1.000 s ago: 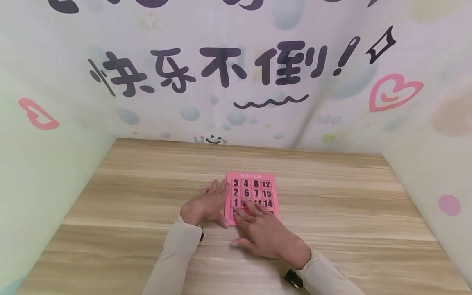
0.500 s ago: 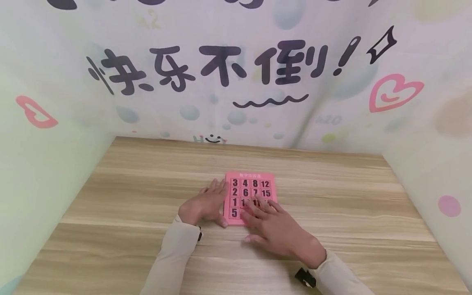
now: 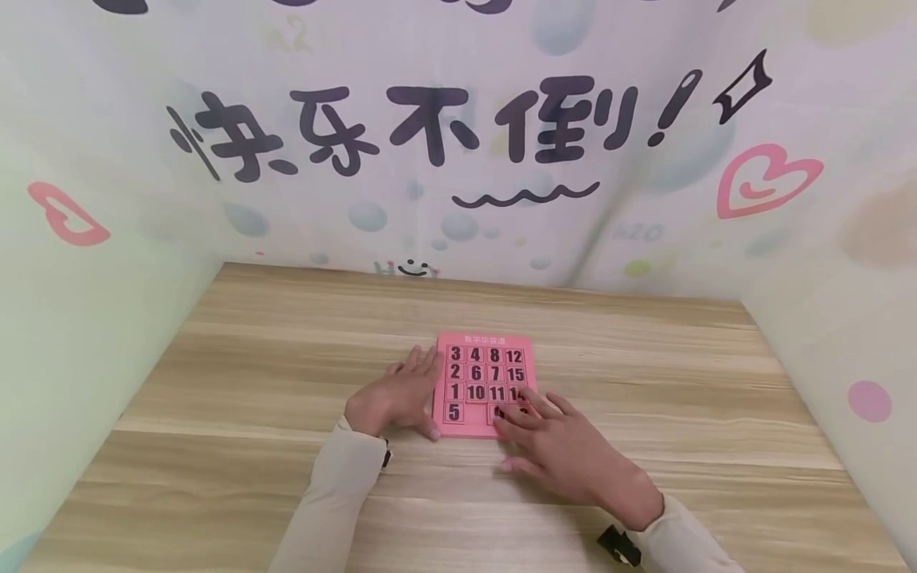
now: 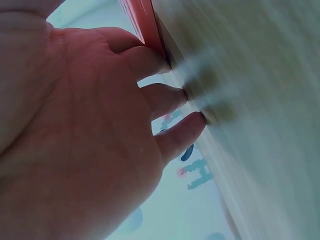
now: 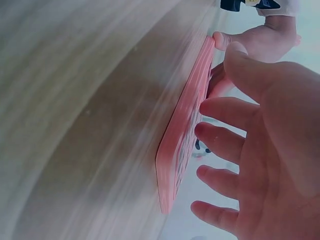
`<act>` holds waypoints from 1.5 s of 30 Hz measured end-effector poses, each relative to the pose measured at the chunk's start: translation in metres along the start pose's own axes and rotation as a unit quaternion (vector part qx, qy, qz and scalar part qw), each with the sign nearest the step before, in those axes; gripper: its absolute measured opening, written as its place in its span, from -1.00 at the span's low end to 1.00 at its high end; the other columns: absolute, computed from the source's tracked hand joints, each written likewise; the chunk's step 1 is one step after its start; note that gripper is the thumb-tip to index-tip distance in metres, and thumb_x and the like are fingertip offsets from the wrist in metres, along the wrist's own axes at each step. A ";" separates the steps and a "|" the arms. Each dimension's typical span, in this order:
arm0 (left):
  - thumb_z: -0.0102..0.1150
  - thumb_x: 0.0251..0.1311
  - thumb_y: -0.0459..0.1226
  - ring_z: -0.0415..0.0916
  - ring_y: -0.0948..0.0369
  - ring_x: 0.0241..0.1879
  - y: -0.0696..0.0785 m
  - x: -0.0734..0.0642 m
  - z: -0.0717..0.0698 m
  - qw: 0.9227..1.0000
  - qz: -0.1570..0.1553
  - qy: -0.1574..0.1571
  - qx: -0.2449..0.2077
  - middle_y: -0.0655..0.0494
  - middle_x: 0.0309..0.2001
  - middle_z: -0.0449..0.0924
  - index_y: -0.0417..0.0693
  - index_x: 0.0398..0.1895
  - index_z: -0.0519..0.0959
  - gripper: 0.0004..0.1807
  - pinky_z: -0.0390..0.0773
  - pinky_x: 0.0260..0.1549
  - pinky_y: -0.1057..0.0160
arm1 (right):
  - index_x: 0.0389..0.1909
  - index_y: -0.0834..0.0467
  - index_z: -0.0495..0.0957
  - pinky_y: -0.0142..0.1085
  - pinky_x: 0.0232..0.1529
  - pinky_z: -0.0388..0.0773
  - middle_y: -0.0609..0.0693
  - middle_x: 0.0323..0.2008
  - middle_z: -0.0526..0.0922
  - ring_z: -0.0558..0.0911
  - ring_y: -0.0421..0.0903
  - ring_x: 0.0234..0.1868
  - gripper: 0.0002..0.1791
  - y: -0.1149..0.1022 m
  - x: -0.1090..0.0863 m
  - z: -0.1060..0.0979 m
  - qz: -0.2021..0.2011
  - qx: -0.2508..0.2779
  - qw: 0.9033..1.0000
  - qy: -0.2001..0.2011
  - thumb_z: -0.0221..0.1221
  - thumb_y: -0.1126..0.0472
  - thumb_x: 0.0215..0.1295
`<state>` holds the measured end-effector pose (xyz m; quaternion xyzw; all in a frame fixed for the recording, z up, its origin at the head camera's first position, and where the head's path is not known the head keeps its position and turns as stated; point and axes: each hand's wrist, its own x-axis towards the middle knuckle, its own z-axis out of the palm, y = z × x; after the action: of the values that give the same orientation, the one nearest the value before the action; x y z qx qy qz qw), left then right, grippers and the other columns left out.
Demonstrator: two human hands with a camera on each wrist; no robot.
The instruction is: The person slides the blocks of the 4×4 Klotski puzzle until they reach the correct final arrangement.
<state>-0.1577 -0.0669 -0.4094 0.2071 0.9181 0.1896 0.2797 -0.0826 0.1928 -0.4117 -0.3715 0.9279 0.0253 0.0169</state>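
From my head camera, the pink number puzzle [image 3: 469, 431] lies flat on the wooden table [image 3: 286, 358], my left hand [image 3: 397, 400] loosely spread along its left edge, gripping nothing. Only the left wrist view shows three fingertips [image 4: 179, 95] on the wood. My right hand [image 3: 573, 452] reaches over the lower right corner, fingers apart, holding nothing; contact I cannot tell. I count one puzzle, fifteen tiles [image 3: 476, 372], one gap [image 3: 474, 413].
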 end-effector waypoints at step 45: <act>0.48 -0.04 -0.06 -0.50 -0.07 0.57 -0.001 -0.002 -0.001 1.000 0.007 -0.003 0.010 -0.12 0.60 -0.35 -0.24 0.58 -0.22 0.29 -0.28 0.53 -0.07 | 0.29 -0.03 0.53 0.13 0.29 0.42 -0.04 0.33 0.50 0.40 0.19 0.39 -0.33 -0.016 0.016 0.009 -0.026 -0.006 0.999 0.033 -0.02 -0.36 0.37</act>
<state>-0.1572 -0.0686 -0.4084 0.2166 0.9177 0.1817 0.2791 -0.0824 0.1708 -0.4220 -0.3960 0.9179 0.0186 -0.0153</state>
